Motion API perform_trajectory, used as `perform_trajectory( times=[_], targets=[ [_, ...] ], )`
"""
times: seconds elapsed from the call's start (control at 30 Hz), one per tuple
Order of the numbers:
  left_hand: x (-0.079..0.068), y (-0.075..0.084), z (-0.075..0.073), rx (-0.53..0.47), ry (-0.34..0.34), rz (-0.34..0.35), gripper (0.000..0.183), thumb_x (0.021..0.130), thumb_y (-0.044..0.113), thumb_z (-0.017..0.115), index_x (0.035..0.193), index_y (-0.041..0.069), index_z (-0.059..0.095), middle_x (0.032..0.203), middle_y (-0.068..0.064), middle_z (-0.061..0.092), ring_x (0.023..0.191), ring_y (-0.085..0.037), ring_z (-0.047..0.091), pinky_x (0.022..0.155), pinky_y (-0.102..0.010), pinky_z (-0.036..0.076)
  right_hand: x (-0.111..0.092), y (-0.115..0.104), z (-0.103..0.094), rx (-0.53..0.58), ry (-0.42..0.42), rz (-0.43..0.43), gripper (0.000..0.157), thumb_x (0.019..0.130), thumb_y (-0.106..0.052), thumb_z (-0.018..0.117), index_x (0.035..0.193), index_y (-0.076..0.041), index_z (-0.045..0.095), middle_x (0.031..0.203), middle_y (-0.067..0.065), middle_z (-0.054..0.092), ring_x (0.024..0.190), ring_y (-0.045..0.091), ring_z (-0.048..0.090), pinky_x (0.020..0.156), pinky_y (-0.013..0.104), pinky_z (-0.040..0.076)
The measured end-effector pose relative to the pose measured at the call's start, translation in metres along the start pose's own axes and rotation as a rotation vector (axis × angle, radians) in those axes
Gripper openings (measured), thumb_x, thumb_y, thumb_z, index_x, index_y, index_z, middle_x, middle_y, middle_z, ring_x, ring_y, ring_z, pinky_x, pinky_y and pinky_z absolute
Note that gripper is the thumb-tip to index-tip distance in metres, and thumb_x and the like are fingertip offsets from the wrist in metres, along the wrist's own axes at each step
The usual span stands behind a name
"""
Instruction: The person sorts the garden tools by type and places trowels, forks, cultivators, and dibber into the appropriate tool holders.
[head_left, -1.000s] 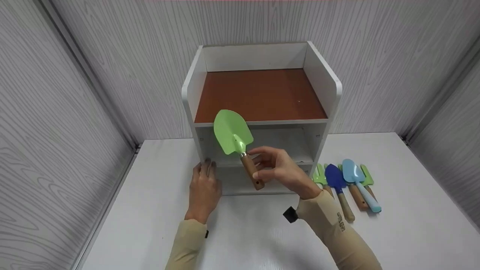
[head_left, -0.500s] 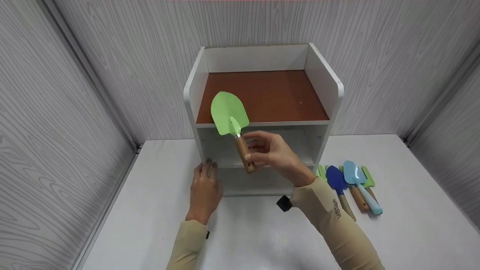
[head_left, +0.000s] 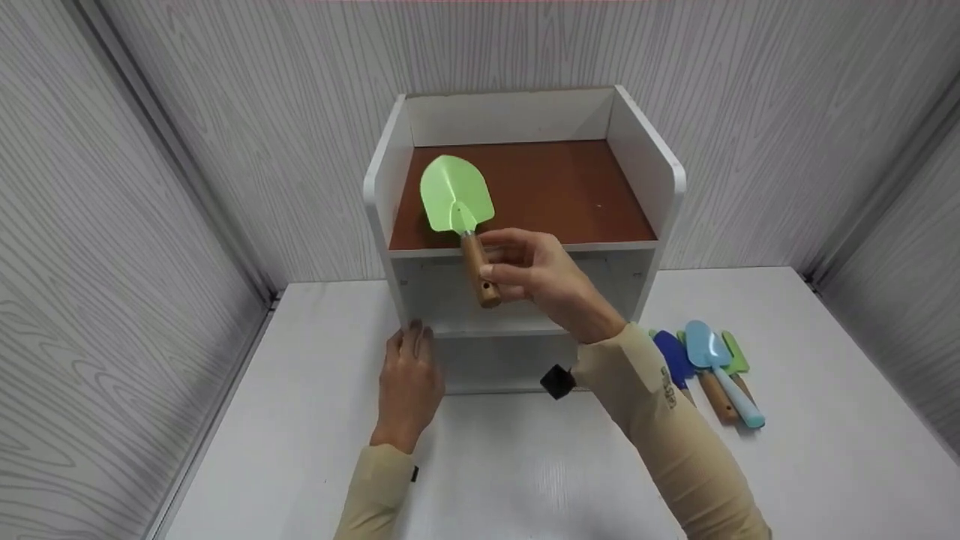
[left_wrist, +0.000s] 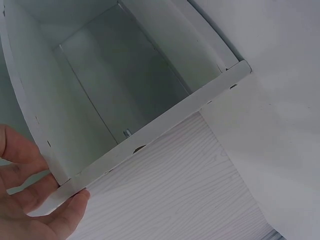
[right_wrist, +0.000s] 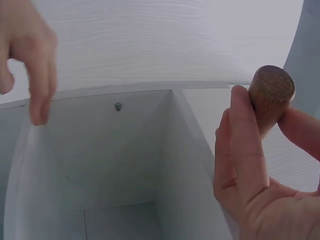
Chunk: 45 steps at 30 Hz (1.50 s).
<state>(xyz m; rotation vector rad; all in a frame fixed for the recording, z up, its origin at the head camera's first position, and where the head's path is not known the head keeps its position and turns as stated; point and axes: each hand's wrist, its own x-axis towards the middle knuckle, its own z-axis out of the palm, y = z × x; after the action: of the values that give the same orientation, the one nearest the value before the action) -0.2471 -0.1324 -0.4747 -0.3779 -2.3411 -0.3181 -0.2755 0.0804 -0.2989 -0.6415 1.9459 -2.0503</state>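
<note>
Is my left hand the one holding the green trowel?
No, the right hand holds the green trowel by its brown handle.

The small trowel [head_left: 459, 201] has a light green blade and a brown wooden handle with a hole near its end. The right hand [head_left: 544, 277] holds it by the handle, blade angled up and leftward, seen against the brown top board of the white shelf [head_left: 555, 187]. The shelf stands upright, two open compartments below; the left hand [head_left: 410, 390] grips its left front edge.
</note>
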Motion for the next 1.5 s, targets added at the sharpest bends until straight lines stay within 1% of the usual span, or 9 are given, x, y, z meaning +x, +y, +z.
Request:
perform_trajectory(
  times=[0.23, 0.4, 0.57, 0.83, 0.97, 1.13, 1.23, 1.4, 1.5],
  targets=[
    [0.001, -0.001, 0.002, -0.023, 0.031, 0.017, 0.043, 0.081, -0.008, 0.075, 0.121, -0.015, 0.061, 0.123, -0.029, 0.06, 0.109, -0.048, 0.059, 0.088, -0.049, 0.057, 0.016, -0.019, 0.0, 0.047, 0.037, 0.049, 0.043, 0.097, -0.004, 0.065, 0.138, 0.005, 0.054, 0.129, 0.019, 0.057, 0.111, 0.028, 0.061, 0.092, 0.042, 0.056],
    [0.0, -0.001, 0.003, -0.015, 0.018, 0.005, 0.043, 0.082, -0.007, 0.075, 0.122, -0.015, 0.061, 0.124, -0.028, 0.06, 0.11, -0.048, 0.059, 0.087, -0.048, 0.058, 0.031, -0.028, 0.001, 0.046, 0.057, 0.088, 0.04, 0.099, -0.005, 0.063, 0.137, 0.005, 0.055, 0.133, 0.018, 0.056, 0.11, 0.028, 0.061, 0.094, 0.04, 0.056],
    [0.0, 0.0, 0.003, -0.011, 0.018, 0.004, 0.044, 0.081, -0.007, 0.076, 0.122, -0.015, 0.061, 0.125, -0.028, 0.06, 0.11, -0.047, 0.059, 0.086, -0.048, 0.058, 0.047, -0.031, 0.004, 0.057, 0.089, 0.129, 0.036, 0.099, -0.007, 0.065, 0.132, 0.004, 0.059, 0.124, 0.018, 0.06, 0.1, 0.024, 0.062, 0.092, 0.037, 0.057],
    [-0.001, 0.003, 0.0, -0.017, 0.026, 0.008, 0.048, 0.079, -0.008, 0.078, 0.123, -0.015, 0.06, 0.124, -0.028, 0.06, 0.11, -0.047, 0.058, 0.087, -0.046, 0.058, 0.068, -0.032, 0.01, 0.071, 0.139, 0.143, 0.035, 0.098, -0.006, 0.066, 0.129, 0.008, 0.059, 0.109, 0.014, 0.063, 0.084, 0.018, 0.058, 0.085, 0.031, 0.056],
    [-0.003, 0.004, 0.0, -0.044, -0.001, -0.012, 0.047, 0.081, -0.007, 0.076, 0.124, -0.015, 0.06, 0.127, -0.028, 0.059, 0.113, -0.048, 0.057, 0.089, -0.048, 0.057, 0.08, -0.032, 0.013, 0.062, 0.188, 0.175, 0.034, 0.098, -0.005, 0.066, 0.127, 0.01, 0.059, 0.111, 0.016, 0.064, 0.083, 0.017, 0.059, 0.086, 0.031, 0.058],
    [-0.004, 0.003, 0.001, -0.06, 0.0, -0.016, 0.047, 0.081, -0.006, 0.076, 0.124, -0.015, 0.06, 0.127, -0.028, 0.06, 0.112, -0.048, 0.057, 0.088, -0.049, 0.057, 0.091, -0.033, 0.016, 0.039, 0.219, 0.224, 0.035, 0.096, -0.006, 0.069, 0.125, 0.011, 0.06, 0.113, 0.018, 0.066, 0.087, 0.018, 0.064, 0.085, 0.029, 0.058],
    [-0.004, 0.003, 0.001, -0.07, -0.005, -0.018, 0.047, 0.081, -0.006, 0.075, 0.125, -0.015, 0.059, 0.128, -0.029, 0.059, 0.112, -0.048, 0.057, 0.089, -0.05, 0.056, 0.095, -0.034, 0.014, 0.04, 0.237, 0.244, 0.035, 0.095, -0.009, 0.071, 0.123, 0.01, 0.061, 0.112, 0.016, 0.065, 0.087, 0.018, 0.063, 0.084, 0.028, 0.058],
    [-0.003, 0.001, 0.0, -0.084, -0.027, -0.037, 0.045, 0.084, -0.006, 0.071, 0.127, -0.015, 0.058, 0.13, -0.029, 0.058, 0.114, -0.049, 0.056, 0.09, -0.051, 0.056, 0.102, -0.034, 0.014, 0.082, 0.27, 0.26, 0.039, 0.094, -0.013, 0.073, 0.125, 0.009, 0.06, 0.108, 0.013, 0.062, 0.085, 0.018, 0.062, 0.081, 0.029, 0.059],
    [-0.003, 0.0, 0.0, -0.085, -0.026, -0.038, 0.045, 0.084, -0.006, 0.07, 0.127, -0.015, 0.058, 0.13, -0.029, 0.058, 0.114, -0.049, 0.056, 0.09, -0.051, 0.056, 0.103, -0.034, 0.014, 0.117, 0.275, 0.252, 0.037, 0.095, -0.011, 0.072, 0.124, 0.009, 0.061, 0.105, 0.013, 0.064, 0.083, 0.018, 0.064, 0.08, 0.03, 0.06]
  ],
)
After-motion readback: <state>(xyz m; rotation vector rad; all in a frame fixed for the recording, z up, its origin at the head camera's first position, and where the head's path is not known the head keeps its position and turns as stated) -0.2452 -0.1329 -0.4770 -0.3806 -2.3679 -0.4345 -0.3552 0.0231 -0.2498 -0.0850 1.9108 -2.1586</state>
